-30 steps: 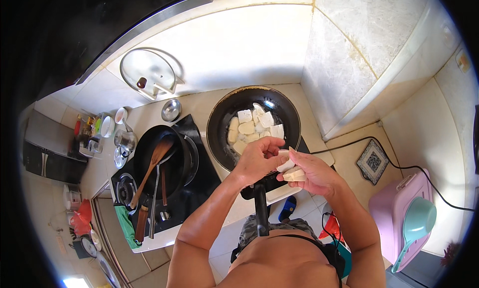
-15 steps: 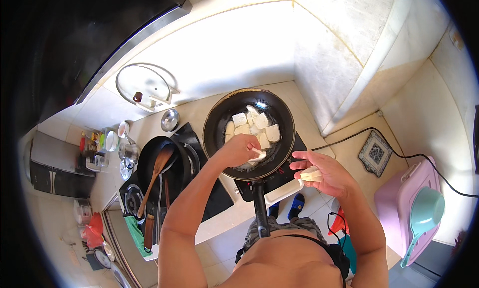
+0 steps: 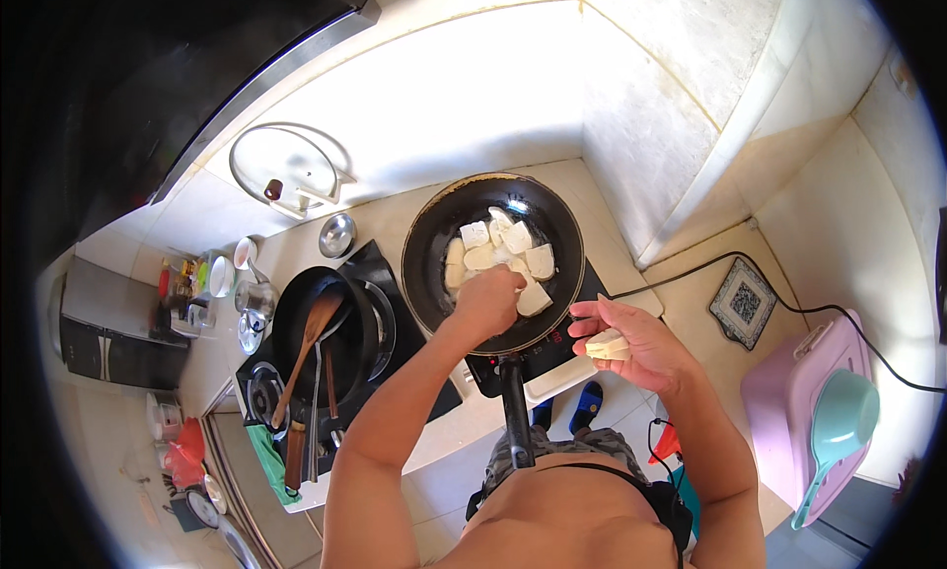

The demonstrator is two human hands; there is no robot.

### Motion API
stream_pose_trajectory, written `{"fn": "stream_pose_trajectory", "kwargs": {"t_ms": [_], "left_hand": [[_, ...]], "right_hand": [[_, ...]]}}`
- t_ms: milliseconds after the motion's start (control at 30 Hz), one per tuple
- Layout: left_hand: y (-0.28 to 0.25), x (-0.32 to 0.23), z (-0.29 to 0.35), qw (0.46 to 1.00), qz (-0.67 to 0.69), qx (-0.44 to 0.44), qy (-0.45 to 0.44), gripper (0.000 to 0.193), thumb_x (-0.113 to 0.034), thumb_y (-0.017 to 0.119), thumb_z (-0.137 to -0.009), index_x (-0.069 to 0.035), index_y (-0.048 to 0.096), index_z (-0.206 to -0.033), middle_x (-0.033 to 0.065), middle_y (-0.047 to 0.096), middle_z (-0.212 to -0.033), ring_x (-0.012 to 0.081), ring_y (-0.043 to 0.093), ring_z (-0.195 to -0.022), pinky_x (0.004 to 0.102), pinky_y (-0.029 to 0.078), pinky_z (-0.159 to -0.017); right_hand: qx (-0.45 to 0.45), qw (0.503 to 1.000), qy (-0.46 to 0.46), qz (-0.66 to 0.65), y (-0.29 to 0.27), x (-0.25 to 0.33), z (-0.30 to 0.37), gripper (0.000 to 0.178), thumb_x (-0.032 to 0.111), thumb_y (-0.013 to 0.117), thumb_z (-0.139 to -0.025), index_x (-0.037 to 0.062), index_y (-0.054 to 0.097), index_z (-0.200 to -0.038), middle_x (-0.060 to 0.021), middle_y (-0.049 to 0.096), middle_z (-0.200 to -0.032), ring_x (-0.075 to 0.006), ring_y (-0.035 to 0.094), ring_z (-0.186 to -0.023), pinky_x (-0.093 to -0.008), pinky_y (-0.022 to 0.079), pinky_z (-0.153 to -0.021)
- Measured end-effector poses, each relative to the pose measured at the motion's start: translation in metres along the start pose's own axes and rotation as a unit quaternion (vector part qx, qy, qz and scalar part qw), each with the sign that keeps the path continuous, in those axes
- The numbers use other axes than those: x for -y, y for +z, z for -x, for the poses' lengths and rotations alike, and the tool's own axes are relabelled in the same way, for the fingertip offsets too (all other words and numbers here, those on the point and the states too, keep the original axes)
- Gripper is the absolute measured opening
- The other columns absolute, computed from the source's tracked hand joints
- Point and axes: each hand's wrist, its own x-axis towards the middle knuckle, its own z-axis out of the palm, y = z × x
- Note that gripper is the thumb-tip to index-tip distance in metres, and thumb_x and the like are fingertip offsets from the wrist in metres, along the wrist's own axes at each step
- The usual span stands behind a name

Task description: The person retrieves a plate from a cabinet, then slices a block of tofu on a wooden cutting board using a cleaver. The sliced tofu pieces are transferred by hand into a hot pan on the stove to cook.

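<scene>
A deep black frying pan (image 3: 434,214) holds several white tofu slices (image 3: 515,238) in its middle. My left hand (image 3: 488,303) reaches over the pan's near side, fingers bent down and closed at the edge of a tofu slice (image 3: 534,300). The hand hides the slices under it. To the right of the pan, my right hand (image 3: 646,350) is turned palm up, its fingers curled round a small stack of tofu slices (image 3: 608,345). The pan's handle (image 3: 515,411) points toward my body.
Under the pan sits a black cooktop (image 3: 552,344). On the left, a black wok (image 3: 286,318) with a wooden spatula (image 3: 318,318) stands on a gas hob. A steel bowl (image 3: 337,236) lies behind. A cord (image 3: 789,298) crosses the right counter near a pink bin (image 3: 779,391).
My left hand has lowered and moved slightly left. The slice in its fingers no longer shows as before, and a slice now lies at the pan's near right. My right hand has barely shifted.
</scene>
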Motion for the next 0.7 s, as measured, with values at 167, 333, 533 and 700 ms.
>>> {"fn": "stream_pose_trajectory", "kwargs": {"t_ms": [167,333,533,700], "left_hand": [[0.009,-0.011,-0.003,0.998,0.032,0.052,0.018,0.024,-0.007,0.061,-0.090,-0.008,0.075,-0.110,0.0162,0.069,-0.112,0.0375,0.067,-0.105,0.0459,0.055,-0.087],[-0.040,-0.004,0.028,0.968,0.137,-0.209,0.039,0.028,-0.009,0.067,-0.089,-0.003,0.069,-0.116,0.0179,0.069,-0.113,0.0384,0.066,-0.106,0.0436,0.054,-0.090],[-0.085,-0.005,0.109,0.918,0.187,-0.346,-0.047,0.030,0.004,0.071,-0.084,-0.003,0.071,-0.114,0.0096,0.069,-0.110,0.0198,0.061,-0.069,0.0296,0.053,-0.066],[-0.079,-0.012,0.143,0.886,0.259,-0.367,-0.113,0.027,0.005,0.072,-0.086,-0.003,0.072,-0.111,0.0062,0.069,-0.105,0.0107,0.056,-0.069,0.0242,0.049,-0.061]], "right_hand": [[-0.021,1.000,0.003,-0.011,0.005,0.000,0.000,0.043,0.042,0.055,-0.106,0.0051,0.062,-0.127,-0.0080,0.069,-0.107,-0.0213,0.069,-0.095,-0.0307,0.050,-0.071],[-0.060,0.998,0.005,-0.018,0.009,0.000,0.002,0.044,0.041,0.050,-0.108,0.0032,0.063,-0.126,-0.0099,0.069,-0.109,-0.0227,0.068,-0.099,-0.0319,0.053,-0.075],[-0.032,0.998,-0.001,-0.060,0.020,0.000,-0.003,0.044,0.038,0.050,-0.108,-0.0016,0.062,-0.123,-0.0133,0.066,-0.111,-0.0256,0.068,-0.103,-0.0372,0.057,-0.089],[0.023,0.998,0.003,-0.056,0.036,-0.004,-0.012,0.040,0.032,0.051,-0.108,-0.0021,0.057,-0.129,-0.0165,0.065,-0.119,-0.0276,0.068,-0.106,-0.0367,0.059,-0.088]]}}
